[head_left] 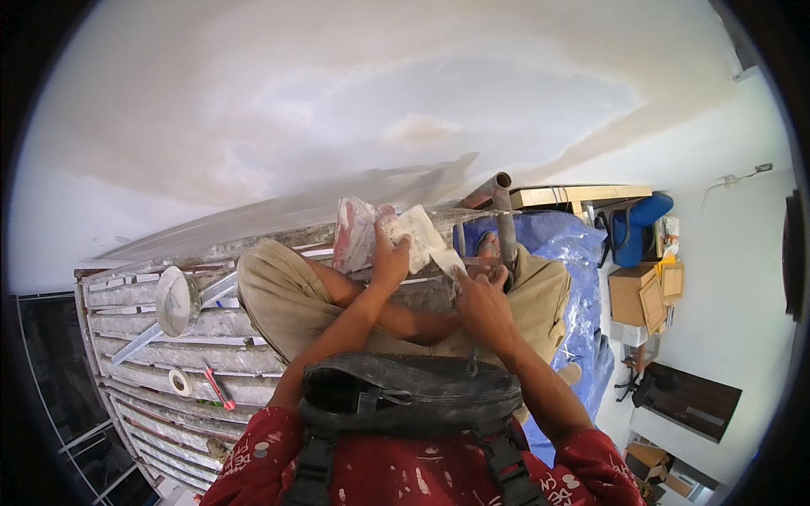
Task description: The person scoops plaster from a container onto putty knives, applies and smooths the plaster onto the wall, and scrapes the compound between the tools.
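My left hand (390, 260) is closed on a pale, flat piece (417, 226) smeared with what looks like putty. Just left of it, against the same hand, is a crumpled white and red plastic bag (353, 236); whether the fingers also grip it I cannot tell. In my right hand (484, 302) is a putty knife (448, 261), its pale blade pointing up and left, close to the lower right edge of the flat piece. Both hands are over my crossed legs, in front of a black waist bag (409, 395).
I sit on a slatted platform (202, 357). To the left lie a round whitish pan (175, 302), a metal straightedge (137, 344), a tape roll (180, 382) and a red cutter (219, 389). A steel pipe (506, 229) and blue tarp (582, 291) are right; a patched wall (405, 101) is ahead.
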### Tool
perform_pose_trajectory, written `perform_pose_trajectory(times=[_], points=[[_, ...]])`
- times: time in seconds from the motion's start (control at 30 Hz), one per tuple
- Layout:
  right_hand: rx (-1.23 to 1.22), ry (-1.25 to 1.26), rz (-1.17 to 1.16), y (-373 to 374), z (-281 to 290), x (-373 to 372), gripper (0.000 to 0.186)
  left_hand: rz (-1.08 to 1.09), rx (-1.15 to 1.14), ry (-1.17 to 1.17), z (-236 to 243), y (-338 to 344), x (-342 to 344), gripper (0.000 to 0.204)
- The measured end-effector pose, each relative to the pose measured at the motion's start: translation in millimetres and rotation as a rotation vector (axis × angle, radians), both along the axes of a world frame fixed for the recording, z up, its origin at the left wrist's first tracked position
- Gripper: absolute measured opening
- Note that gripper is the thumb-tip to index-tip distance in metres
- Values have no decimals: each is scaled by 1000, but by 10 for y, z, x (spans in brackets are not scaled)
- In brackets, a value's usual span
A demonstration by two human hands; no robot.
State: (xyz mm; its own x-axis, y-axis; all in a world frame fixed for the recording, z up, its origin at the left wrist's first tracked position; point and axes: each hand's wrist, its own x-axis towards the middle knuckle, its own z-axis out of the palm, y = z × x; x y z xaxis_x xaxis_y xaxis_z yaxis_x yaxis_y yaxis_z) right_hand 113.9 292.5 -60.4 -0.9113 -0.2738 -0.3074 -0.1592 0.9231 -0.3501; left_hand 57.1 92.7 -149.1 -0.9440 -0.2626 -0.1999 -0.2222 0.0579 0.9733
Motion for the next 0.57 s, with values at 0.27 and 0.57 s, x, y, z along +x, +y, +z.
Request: perform_pose_trajectory(times=[0.27, 0.57], points=[[155, 256, 47, -164, -116, -203, 49, -50, 14, -35, -152, 18, 55, 53], [93, -105, -49, -387, 415, -393, 51, 115, -96, -53, 181, 22, -152, 58]])
